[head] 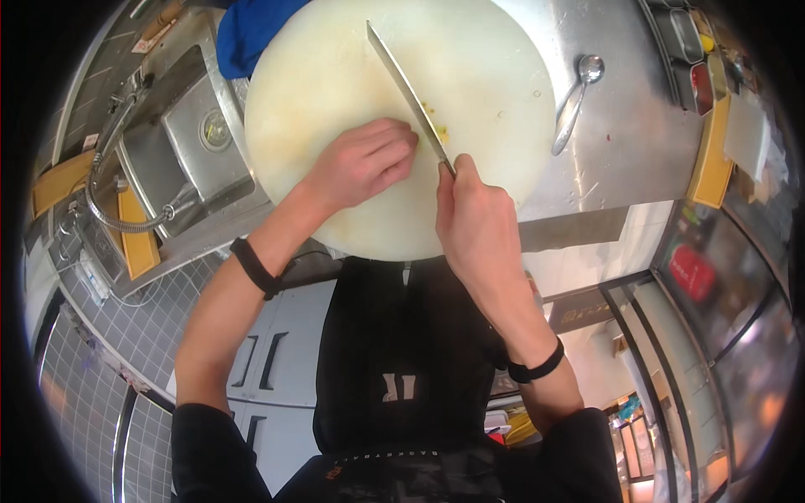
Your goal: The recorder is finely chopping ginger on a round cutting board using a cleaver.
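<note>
My right hand [478, 217] grips a long kitchen knife [405, 88] near its lower end, with the blade reaching up and to the left over a round pale cutting board [302, 75]. Small yellow-green food bits [443, 133] lie just right of the blade. To the left of the knife, my left hand [371, 160] rests at the board with its fingers curled under; whether anything is beneath them is hidden.
A steel sink [201, 144] with a flexible spray hose [104, 214] is at the left. Blue cloth [242, 41] touches the board's upper left. Two metal spoons [572, 113] lie on the steel counter [622, 151] to the right, below metal containers [684, 38] at the far right.
</note>
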A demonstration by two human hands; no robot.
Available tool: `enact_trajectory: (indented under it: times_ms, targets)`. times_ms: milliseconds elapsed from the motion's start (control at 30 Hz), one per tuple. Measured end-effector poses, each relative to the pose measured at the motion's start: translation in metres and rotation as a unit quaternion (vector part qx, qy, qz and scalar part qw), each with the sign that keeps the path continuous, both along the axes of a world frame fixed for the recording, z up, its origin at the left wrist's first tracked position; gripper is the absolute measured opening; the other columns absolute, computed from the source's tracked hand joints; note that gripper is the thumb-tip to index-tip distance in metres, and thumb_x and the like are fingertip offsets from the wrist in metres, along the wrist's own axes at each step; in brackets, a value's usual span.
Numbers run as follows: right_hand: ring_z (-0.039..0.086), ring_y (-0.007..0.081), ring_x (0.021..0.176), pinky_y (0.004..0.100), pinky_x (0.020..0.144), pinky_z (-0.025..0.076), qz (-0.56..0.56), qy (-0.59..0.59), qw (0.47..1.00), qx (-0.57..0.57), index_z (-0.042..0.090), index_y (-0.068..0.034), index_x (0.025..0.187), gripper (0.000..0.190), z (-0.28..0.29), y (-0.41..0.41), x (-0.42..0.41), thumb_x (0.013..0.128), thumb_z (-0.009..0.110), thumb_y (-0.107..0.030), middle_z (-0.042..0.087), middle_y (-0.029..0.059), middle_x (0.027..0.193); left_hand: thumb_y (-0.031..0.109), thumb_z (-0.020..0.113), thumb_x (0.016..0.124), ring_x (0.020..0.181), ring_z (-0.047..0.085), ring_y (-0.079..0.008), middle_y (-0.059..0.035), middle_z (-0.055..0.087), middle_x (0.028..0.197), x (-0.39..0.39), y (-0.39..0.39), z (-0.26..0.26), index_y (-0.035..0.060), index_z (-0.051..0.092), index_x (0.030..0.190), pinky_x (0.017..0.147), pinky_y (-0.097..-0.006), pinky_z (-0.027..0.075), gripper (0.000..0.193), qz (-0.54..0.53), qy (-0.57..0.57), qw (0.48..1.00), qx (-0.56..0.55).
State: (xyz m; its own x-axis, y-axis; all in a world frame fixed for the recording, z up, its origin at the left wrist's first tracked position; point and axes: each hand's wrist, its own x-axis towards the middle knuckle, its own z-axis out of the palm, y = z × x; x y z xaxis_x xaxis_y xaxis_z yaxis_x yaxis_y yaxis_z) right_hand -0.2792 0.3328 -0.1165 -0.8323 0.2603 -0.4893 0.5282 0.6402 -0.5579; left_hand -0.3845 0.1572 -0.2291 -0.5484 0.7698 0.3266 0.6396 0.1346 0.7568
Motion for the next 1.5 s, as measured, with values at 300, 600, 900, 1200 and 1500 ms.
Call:
enact_trajectory:
  times_ms: [300,600,900,1200,1500]
  targets:
    - [0.068,0.0546,0.064,0.0609,0.059,0.054,0.019,-0.016,1.000,0.013,0.054,0.003,0.094,0.025,-0.002,-0.011,0.033,0.113,0.064,-0.010,0.063,0.0304,0.063,-0.003,0.084,0.084,0.104,0.076,-0.0304,-0.0112,0.077,0.105,-0.002,-0.001,0.004,0.0004,0.069,0.096,0.085,-0.0394,0.065,0.019,-0.015,0.033,0.999,-0.029]
    - [0.069,0.0541,0.064,0.0593,0.058,0.055,0.021,0.014,0.999,0.031,0.056,0.004,0.096,0.024,-0.023,-0.017,0.019,0.112,0.066,-0.011,0.064,0.0300,0.063,-0.003,0.083,0.084,0.102,0.075,-0.0308,-0.0115,0.076,0.102,-0.002,-0.001,0.005,-0.0003,0.068,0.094,0.081,-0.0396,0.064,0.019,-0.013,0.031,0.999,-0.018]
    - [0.067,0.0547,0.066,0.0590,0.060,0.051,-0.004,0.091,0.996,-0.003,0.057,0.004,0.091,0.028,-0.033,-0.001,-0.022,0.113,0.065,-0.011,0.063,0.0316,0.066,-0.003,0.084,0.084,0.101,0.075,-0.0320,-0.0126,0.075,0.103,-0.003,0.002,-0.002,-0.0003,0.069,0.095,0.083,-0.0404,0.064,0.019,-0.022,0.022,1.000,0.002]
    - [0.067,0.0540,0.064,0.0599,0.059,0.052,0.022,0.005,1.000,0.014,0.055,0.003,0.095,0.024,0.000,-0.009,0.037,0.112,0.065,-0.010,0.062,0.0292,0.062,-0.004,0.084,0.082,0.101,0.075,-0.0302,-0.0109,0.077,0.103,0.000,-0.003,0.001,-0.0001,0.069,0.094,0.083,-0.0389,0.065,0.019,-0.006,0.042,0.999,0.001]
    - [0.068,0.0537,0.063,0.0594,0.057,0.053,0.016,0.007,1.000,0.015,0.055,0.004,0.095,0.024,-0.014,-0.018,0.030,0.112,0.065,-0.010,0.063,0.0301,0.063,-0.005,0.083,0.083,0.099,0.075,-0.0303,-0.0114,0.077,0.103,-0.002,-0.005,0.004,-0.0001,0.068,0.092,0.080,-0.0398,0.064,0.019,-0.015,0.015,1.000,-0.009]
